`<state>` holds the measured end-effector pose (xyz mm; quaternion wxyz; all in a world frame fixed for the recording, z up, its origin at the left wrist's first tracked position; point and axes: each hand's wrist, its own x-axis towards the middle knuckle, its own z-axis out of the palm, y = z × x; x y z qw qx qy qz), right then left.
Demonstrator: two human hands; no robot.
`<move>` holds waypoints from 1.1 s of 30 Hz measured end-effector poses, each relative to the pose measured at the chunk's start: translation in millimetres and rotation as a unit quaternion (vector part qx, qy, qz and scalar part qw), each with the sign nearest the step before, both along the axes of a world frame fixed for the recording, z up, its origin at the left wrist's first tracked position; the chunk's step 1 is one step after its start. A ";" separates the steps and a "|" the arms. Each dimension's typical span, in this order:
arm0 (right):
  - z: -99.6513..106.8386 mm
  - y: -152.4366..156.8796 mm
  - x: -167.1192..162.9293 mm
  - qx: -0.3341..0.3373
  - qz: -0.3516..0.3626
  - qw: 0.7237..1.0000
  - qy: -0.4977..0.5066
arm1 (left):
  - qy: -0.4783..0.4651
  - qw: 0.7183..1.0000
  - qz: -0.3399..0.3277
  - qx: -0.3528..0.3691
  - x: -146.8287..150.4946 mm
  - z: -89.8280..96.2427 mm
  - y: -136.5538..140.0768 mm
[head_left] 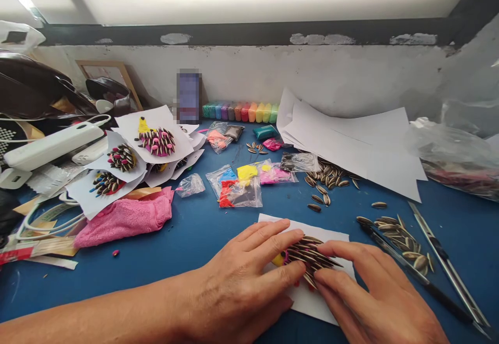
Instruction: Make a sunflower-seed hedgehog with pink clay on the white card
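Note:
A clay hedgehog (310,253) with a yellow head and sunflower-seed spines lies on a small sheet of white paper (312,300). My left hand (253,274) rests over its head end, thumb and fingers closed around the seeds. From the other side, the thumb and index finger of my right hand (362,284) close on the spines at the right end. Whether one single seed is pinched there, I cannot tell. Beside my right hand are a pile of sunflower seeds (403,240), a black pen (432,289) and a silver utility knife (444,258).
Bags of coloured clay (241,190) lie mid-table, with more sunflower seeds (329,175) behind. At the left are several finished seed figures on paper (158,141), a pink cloth (128,216) and a white power strip (54,144). White sheets (351,131) and a phone (189,97) stand farther back.

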<state>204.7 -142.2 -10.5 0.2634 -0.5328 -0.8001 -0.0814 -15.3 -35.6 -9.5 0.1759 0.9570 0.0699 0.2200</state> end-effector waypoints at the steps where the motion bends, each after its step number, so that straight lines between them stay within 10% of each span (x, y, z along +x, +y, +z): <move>1: 0.3 -0.5 0.1 -0.001 0.001 1.000 -0.003 | -0.001 1.000 0.000 -0.001 -0.1 0.2 -0.2; 33: 2.2 2.9 -6.3 0.014 0.001 0.999 -0.029 | 0.004 1.000 0.000 -0.016 -0.5 -0.8 -0.7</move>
